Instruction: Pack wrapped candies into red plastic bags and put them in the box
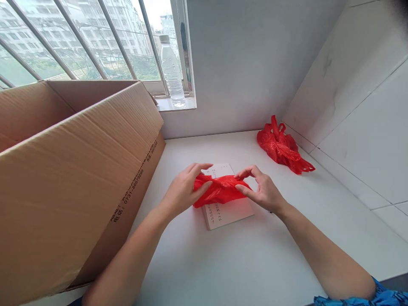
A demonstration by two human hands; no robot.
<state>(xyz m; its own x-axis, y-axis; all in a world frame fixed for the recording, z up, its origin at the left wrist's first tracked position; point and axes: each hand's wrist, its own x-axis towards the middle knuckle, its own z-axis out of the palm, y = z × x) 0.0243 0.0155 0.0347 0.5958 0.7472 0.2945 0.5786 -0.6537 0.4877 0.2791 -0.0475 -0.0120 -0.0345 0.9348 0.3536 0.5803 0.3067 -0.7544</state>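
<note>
Red plastic bag (219, 192), thin, glossy and gathered into a wrinkled band, spans the two hands — the left grip (181, 188) loosely pinching one end between thumb and fingers, the right grip (266, 191) likewise at the other. Below the grips, a pale rectangular booklet (232, 210) with rows of dark marks lies flat on the smooth white counter (204, 263). Beyond the right grip, a second red bag (282, 146) sits in a crumpled heap near the corner. Left of the left grip stands an open brown cardboard box (76, 178), creased and printed. Farther out, a ridged clear bottle (172, 72) stands upright beside the barred window (105, 38) — then a plain grey wall (248, 63) meets glossy pale tiles (366, 119).
</note>
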